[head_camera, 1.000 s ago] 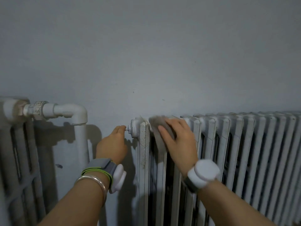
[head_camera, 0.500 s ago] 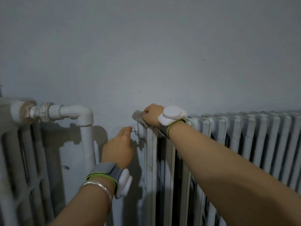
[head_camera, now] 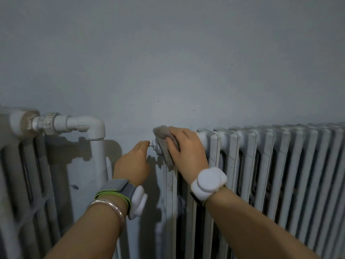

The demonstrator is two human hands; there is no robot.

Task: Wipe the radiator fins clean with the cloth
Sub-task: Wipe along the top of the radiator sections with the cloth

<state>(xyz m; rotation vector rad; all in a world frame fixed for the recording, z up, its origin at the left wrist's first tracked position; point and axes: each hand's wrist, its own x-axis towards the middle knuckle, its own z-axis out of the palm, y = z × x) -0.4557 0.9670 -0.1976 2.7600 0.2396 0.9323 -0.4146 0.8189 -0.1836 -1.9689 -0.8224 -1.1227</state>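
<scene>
Cloth back on the end fin

Cloth (head_camera: pixel 165 144) in my right hand (head_camera: pixel 186 148) is pressed flat against the top of the leftmost fin (head_camera: pixel 170 184) of the radiator (head_camera: pixel 261 165), my fingers spread over it and pinning it to the metal, with a grey corner poking out above the fin's crown. Half a second ago that same hand was hooked over the top of the radiator, knuckles up, the cloth bunched on the far side near the wall; a second ago it lay flat on the front face a fin or so further right. So I have swept over the crown and brought the cloth round to the front of the end fin again.

My left hand (head_camera: pixel 133 163) sits just left of the radiator, fingertips closed lightly on the small valve stub (head_camera: pixel 154 145) that sticks out of the end section. It has barely shifted across the three moments, so I judge it is only steadying me.

As I read it, the top and upper front of this first fin have now had a pass, but dark specks and streaks run down its front edge below my hand. The fins to the right look dull and dusty too, and the gaps between them are untouched. A downward stroke seems the sensible next move. The pipe (head_camera: pixel 97 146) and the other radiator (head_camera: pixel 28 184) on the far left are not in play.
</scene>
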